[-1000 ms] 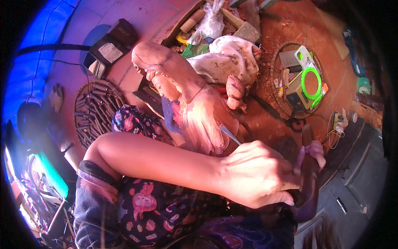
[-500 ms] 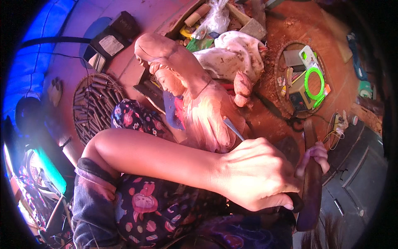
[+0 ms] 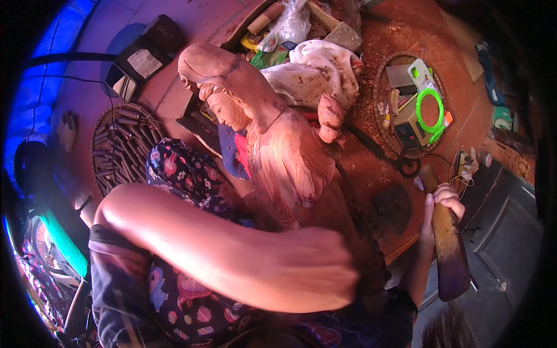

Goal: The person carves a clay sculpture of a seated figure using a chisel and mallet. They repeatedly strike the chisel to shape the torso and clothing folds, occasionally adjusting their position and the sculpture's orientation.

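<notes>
The reddish-brown carved wooden statue of a veiled figure [image 3: 272,145] lies tilted across the lap, just beyond the left hand [image 3: 316,269]. Face, veil and robe folds look well shaped (fine finishing probably remains). The left hand, blurred, sits low against the figure's base; whether it grips a tool cannot be told. To its right, well apart, the right hand [image 3: 439,200] is closed around a dark wooden mallet [image 3: 449,249], head hanging downward.
</notes>
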Demonstrator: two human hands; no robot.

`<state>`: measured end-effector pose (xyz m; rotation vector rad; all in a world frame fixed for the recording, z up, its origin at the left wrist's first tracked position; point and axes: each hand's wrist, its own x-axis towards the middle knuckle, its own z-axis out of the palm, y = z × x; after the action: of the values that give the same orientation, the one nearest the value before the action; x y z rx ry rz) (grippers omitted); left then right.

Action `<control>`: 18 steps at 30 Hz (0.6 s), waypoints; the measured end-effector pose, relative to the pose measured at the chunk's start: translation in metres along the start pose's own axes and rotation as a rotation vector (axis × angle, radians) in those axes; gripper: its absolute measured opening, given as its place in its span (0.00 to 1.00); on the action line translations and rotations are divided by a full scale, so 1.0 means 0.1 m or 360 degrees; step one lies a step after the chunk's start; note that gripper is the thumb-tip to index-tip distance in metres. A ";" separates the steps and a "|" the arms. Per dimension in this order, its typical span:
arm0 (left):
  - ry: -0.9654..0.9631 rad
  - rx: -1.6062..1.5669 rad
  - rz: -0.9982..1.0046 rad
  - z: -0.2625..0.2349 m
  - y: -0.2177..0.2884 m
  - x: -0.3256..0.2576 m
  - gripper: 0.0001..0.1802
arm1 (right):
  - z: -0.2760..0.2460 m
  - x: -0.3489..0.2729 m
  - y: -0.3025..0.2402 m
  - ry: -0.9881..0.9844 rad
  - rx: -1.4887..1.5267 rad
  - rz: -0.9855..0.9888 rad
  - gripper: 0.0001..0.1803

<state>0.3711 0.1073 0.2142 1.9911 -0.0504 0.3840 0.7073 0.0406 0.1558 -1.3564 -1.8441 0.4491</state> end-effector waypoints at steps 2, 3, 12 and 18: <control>-0.0414 -0.0048 -0.0274 -0.33 0.09 -0.36 0.13 | -0.14 0.11 -0.05 -0.0135 -0.0105 -0.0068 0.22; -0.0399 -0.0050 -0.0479 -0.50 0.17 -0.57 0.14 | -0.18 0.17 -0.06 -0.0135 -0.0179 -0.0165 0.23; 0.1927 0.0347 -0.2215 -0.27 0.12 -2.75 0.22 | -0.06 1.03 -0.19 0.0129 -0.0652 -0.1097 0.22; 0.1988 -0.0042 -0.2167 0.43 0.06 -3.62 0.22 | 0.44 2.06 -0.72 0.0046 -0.0722 -0.1490 0.20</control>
<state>0.0372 0.0181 0.0978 1.0512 1.8940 0.5870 0.6030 0.2103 0.2559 -0.5966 -2.3785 -0.4932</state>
